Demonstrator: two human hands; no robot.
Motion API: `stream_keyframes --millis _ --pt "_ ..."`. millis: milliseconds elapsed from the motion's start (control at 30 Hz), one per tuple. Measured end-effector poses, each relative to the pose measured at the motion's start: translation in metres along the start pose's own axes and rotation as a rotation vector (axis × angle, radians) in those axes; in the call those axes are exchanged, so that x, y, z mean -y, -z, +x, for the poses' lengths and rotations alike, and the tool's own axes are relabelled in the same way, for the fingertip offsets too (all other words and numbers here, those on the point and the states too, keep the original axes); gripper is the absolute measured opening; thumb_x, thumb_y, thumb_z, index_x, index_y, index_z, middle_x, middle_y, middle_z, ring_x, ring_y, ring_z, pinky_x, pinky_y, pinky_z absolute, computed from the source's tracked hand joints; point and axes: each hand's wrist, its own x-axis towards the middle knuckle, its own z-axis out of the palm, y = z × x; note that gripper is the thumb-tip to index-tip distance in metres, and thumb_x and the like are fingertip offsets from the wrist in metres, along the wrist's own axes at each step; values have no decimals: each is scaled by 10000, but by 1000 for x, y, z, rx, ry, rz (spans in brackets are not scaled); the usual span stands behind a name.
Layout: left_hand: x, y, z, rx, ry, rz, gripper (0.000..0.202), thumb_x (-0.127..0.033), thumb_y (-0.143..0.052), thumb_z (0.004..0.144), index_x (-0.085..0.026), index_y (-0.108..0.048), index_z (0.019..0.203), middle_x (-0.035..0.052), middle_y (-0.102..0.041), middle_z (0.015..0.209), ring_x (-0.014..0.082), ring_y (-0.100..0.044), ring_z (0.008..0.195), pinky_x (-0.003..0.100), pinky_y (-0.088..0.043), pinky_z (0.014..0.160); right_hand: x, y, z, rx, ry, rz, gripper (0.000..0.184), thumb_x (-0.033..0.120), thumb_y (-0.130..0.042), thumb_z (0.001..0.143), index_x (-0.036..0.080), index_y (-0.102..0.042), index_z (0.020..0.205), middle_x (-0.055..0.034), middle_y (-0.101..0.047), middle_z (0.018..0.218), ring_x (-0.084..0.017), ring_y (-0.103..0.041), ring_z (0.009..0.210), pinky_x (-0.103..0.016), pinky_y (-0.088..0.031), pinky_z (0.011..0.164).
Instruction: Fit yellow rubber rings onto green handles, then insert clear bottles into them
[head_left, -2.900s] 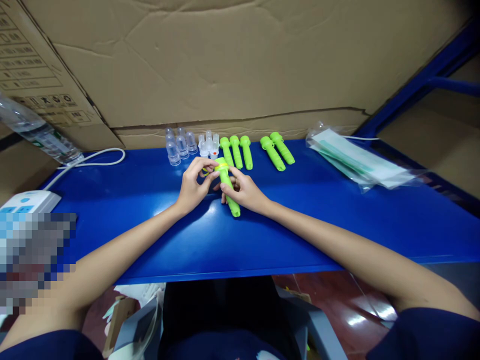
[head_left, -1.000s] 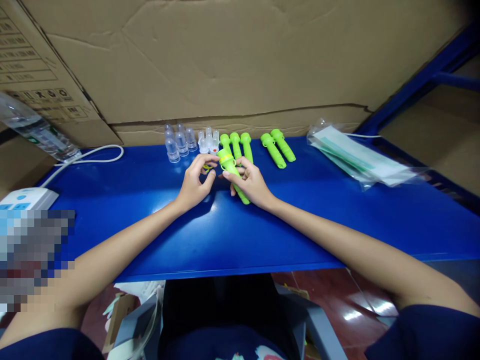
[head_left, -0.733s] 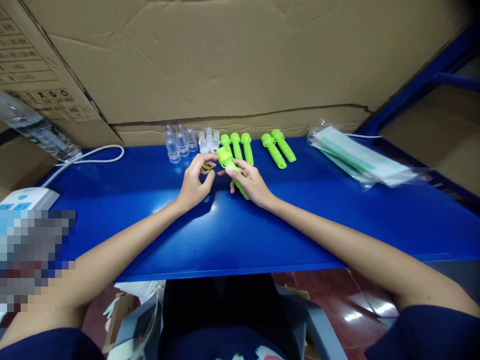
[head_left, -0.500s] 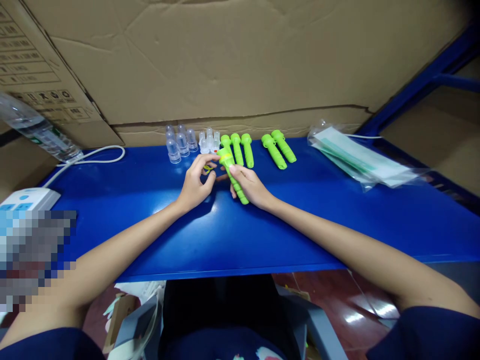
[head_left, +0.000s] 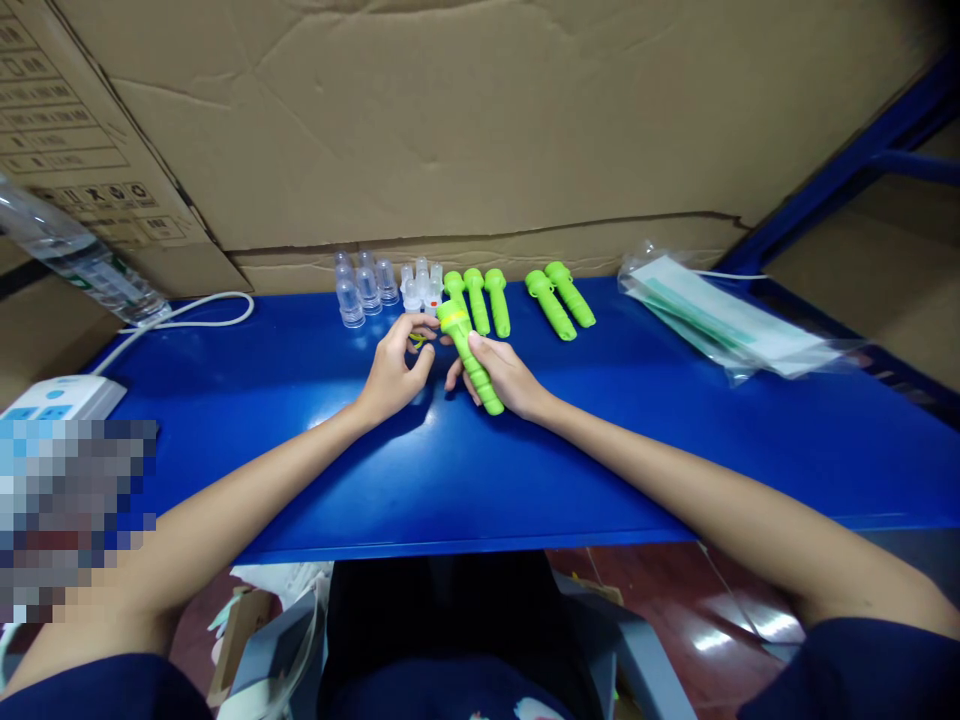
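- So, lime-green flashlight (head_left: 481, 380) with a yellow band near its head: middle of the frame, tilted, head pointing up and left.
- Right hand (head_left: 510, 378) has it, thumb on top of the ribbed barrel and fingers wrapped underneath.
- Left hand (head_left: 394, 372) is just left of center, fingers curled, index tip right by the flashlight head. Some small yellow piece (head_left: 418, 342) shows between thumb and fingers; can't tell if it's actually pinched.
- Right behind, upper middle: three more green flashlights (head_left: 477, 305) in a row, plus a pair (head_left: 556, 312) a bit further right.
- Left of those, little clear-and-white plastic parts (head_left: 422, 290) with a red spot, then clear domed caps (head_left: 350, 302).
- Upper right: clear plastic bag with white and green stuff inside (head_left: 727, 315).
- Upper left: water bottle (head_left: 94, 268), white cable (head_left: 217, 318), and lower down a white-and-blue power strip (head_left: 75, 398).
- All on a blue tabletop (head_left: 540, 480), cardboard (head_left: 420, 130) behind.
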Motion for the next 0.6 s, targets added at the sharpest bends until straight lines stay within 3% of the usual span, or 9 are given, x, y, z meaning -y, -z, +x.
stream_keyframes --millis 367,600 --pt "-6 3 0 -33 -95 -25 256 -109 -528 895 -178 -609 1128 63 -649 1062 144 -636 913 259 -484 740 3 1 -2 -13 33 -86 621 735 -527 870 151 -570 1077 8 -658 630 -97 -487 379 -231 -386 365" --pt "-8 3 1 -19 -99 -26 314 -103 -514 884 -185 -635 1162 70 -644 1145 132 -635 912 249 -501 741 5 -1 -2 -103 77 -151 529 676 -674 806 196 -536 981 18 -656 668 -95 -538 469 -232 -416 435"
